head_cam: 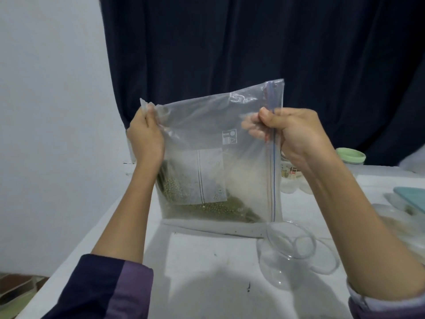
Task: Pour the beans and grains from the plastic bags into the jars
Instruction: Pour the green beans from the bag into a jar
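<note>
nearest, an empty clear jar [291,241] stands on the white table [207,261]; just behind it, left hand [145,137] and right hand [296,137] pinch the plastic bag [207,125] upright, green beans [207,209] at its bottom.

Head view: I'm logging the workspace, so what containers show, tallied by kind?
Zip bags held up: 1, the zip bag with green beans.
Clear open jars: 1, the clear jar.
Green-lidded jars: 1, the green-lidded jar.
Total: 3. Blurred items at the right edge are not counted.
</note>
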### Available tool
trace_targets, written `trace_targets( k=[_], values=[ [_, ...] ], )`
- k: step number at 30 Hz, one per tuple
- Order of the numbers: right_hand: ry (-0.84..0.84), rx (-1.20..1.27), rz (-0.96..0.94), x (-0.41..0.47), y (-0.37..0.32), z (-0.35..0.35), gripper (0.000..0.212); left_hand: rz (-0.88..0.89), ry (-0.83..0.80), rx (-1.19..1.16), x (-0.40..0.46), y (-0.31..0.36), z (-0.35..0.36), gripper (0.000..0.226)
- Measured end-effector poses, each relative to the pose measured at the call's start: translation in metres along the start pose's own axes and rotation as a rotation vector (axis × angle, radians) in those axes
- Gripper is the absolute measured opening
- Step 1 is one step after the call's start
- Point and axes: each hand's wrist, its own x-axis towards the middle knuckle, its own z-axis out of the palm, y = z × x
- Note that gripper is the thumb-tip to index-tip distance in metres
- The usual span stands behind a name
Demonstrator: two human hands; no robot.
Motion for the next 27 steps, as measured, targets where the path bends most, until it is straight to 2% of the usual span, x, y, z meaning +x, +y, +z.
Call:
trace_targets(
  k=[4, 9, 14, 18, 20, 23, 27],
  values=[
    [0.015, 0.09, 0.02, -0.003, -0.003, -0.012, 0.013, -0.089, 0.042, -0.025, -0.009, 0.016, 0.014, 0.045],
    [0.004, 0.082, 0.035, -0.008, 0.002, -0.027, 0.016, -0.278, 0.029, -0.214, -0.017, 0.022, 0.023, 0.042],
    [0.089, 0.03, -0.001, -0.014, 0.01, -0.031, 0.018, -0.334, 0.026, -0.377, -0.031, 0.035, 0.026, 0.042],
    [0.121, 0.138, 0.023, -0.018, 0.012, -0.034, 0.016, -0.295, -0.059, -0.554, -0.038, 0.039, 0.025, 0.03],
    [0.109, 0.163, 0.038, -0.02, 0.013, -0.038, 0.018, -0.283, -0.078, -0.531, -0.041, 0.04, 0.025, 0.031],
    [0.068, 0.147, 0.014, -0.022, 0.016, -0.045, 0.022, -0.221, -0.025, -0.372, -0.044, 0.04, 0.028, 0.043],
    [0.103, 0.024, -0.032, -0.025, 0.018, -0.056, 0.024, -0.133, 0.014, -0.268, -0.049, 0.044, 0.03, 0.044]
  ],
)
